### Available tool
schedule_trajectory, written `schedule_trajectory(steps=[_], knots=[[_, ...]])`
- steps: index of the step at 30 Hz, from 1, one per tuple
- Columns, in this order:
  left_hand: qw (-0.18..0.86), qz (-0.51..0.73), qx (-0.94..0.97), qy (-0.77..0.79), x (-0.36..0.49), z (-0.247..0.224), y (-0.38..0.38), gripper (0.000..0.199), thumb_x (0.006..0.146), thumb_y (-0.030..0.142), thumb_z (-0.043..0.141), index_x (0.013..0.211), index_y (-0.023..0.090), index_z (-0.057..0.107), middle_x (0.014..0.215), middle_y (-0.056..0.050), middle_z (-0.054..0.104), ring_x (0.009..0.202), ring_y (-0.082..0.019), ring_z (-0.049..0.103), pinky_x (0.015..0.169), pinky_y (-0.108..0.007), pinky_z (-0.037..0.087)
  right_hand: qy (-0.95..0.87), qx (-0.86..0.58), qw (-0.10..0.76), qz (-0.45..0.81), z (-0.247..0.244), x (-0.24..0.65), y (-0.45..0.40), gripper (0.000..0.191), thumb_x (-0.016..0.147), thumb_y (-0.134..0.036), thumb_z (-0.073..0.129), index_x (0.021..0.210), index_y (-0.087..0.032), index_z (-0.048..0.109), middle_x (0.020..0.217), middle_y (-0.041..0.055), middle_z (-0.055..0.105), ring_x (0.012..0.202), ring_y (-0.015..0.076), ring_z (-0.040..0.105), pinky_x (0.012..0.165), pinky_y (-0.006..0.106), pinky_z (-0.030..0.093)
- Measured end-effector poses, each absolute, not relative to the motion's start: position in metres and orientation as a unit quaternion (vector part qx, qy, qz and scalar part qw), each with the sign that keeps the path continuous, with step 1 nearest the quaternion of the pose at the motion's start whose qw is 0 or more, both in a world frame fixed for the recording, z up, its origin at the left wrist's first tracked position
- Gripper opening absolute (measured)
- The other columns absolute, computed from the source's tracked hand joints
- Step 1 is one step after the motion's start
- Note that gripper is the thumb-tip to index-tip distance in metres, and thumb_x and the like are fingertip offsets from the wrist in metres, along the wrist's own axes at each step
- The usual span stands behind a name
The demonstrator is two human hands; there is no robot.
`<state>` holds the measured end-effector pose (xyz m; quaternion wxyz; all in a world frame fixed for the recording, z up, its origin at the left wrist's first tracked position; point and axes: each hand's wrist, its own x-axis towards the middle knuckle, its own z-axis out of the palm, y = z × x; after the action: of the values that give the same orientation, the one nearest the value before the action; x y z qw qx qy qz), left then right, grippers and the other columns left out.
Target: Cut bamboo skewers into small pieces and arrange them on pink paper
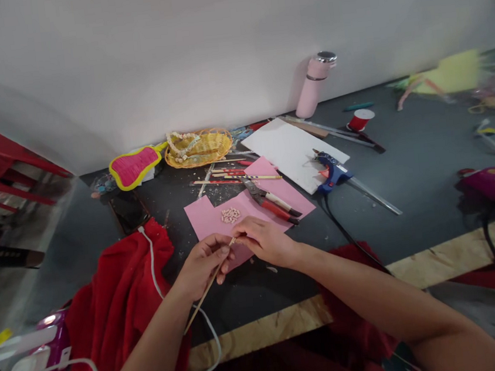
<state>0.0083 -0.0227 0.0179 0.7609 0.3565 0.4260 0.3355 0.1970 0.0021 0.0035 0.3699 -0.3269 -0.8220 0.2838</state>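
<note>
Thin tan stick (pixel 204 298), slanting from 7 to 1 o'clock, left hand (pixel 205 265) gripping it, right hand (pixel 265 240) pinching its tip

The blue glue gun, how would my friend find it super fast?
Find the big white board on the table. The glue gun lies across its edge, with a clear rod sticking out. Its blue body sets it apart from the red-handled pliers nearby.

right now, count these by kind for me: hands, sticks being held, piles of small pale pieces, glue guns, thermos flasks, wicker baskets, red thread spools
hands: 2 (left hand, right hand)
held thin stick: 1
pile of small pale pieces: 1
blue glue gun: 1
pink thermos flask: 1
wicker basket: 1
red thread spool: 1
total: 8
</note>
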Motion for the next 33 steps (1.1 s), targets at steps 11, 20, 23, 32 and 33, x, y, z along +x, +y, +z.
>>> schedule_trajectory(steps=[11,20,23,32,33], knots=[[0.746,0.324,0.369,0.449,0.0100,0.0132,-0.0232,0.028,0.070,0.034,0.072,0.078,0.014,0.055,0.063,0.001,0.059,0.040,-0.004,0.046,0.030,-0.012,0.036,-0.847,-0.262,0.372,0.273,0.0005,0.1964,0.0008,0.016,0.090,-0.014,0.047,0.096,-0.018,0.061,0.090,0.0066,0.065,0.087,0.0161,0.057,0.080,0.031,0.051],[0.719,0.330,0.388,0.473,0.0111,0.0133,-0.0238,0.026,0.069,0.033,0.072,0.073,0.014,0.055,0.060,0.002,0.059,0.038,-0.004,0.046,0.030,-0.013,0.034,-0.847,-0.295,0.356,0.263,0.0007,0.1962,0.0012,0.012,0.090,-0.019,0.051,0.097,-0.018,0.060,0.087,0.0059,0.066,0.083,0.0159,0.059,0.076,0.029,0.051],[0.714,0.326,0.401,0.472,0.0096,0.0120,-0.0238,0.024,0.071,0.033,0.070,0.073,0.014,0.056,0.060,0.002,0.059,0.038,-0.004,0.045,0.030,-0.013,0.033,-0.852,-0.284,0.358,0.254,-0.0001,0.1963,0.0019,0.012,0.090,-0.020,0.051,0.095,-0.018,0.061,0.085,0.0056,0.066,0.081,0.0161,0.059,0.074,0.029,0.051],[0.710,0.327,0.412,0.468,0.0081,0.0081,-0.0235,0.023,0.071,0.033,0.070,0.075,0.014,0.057,0.060,0.001,0.059,0.037,-0.003,0.043,0.031,-0.013,0.030,-0.860,-0.276,0.360,0.235,-0.0016,0.1958,0.0024,0.013,0.091,-0.022,0.049,0.095,-0.019,0.062,0.084,0.0055,0.067,0.080,0.0157,0.060,0.074,0.029,0.051],[0.705,0.327,0.417,0.471,0.0083,0.0080,-0.0235,0.023,0.071,0.032,0.070,0.075,0.014,0.057,0.060,0.001,0.059,0.037,-0.003,0.043,0.031,-0.013,0.030,-0.860,-0.275,0.362,0.233,-0.0022,0.1958,0.0024,0.013,0.091,-0.022,0.049,0.094,-0.019,0.062,0.084,0.0055,0.067,0.080,0.0157,0.060,0.074,0.029,0.051]])
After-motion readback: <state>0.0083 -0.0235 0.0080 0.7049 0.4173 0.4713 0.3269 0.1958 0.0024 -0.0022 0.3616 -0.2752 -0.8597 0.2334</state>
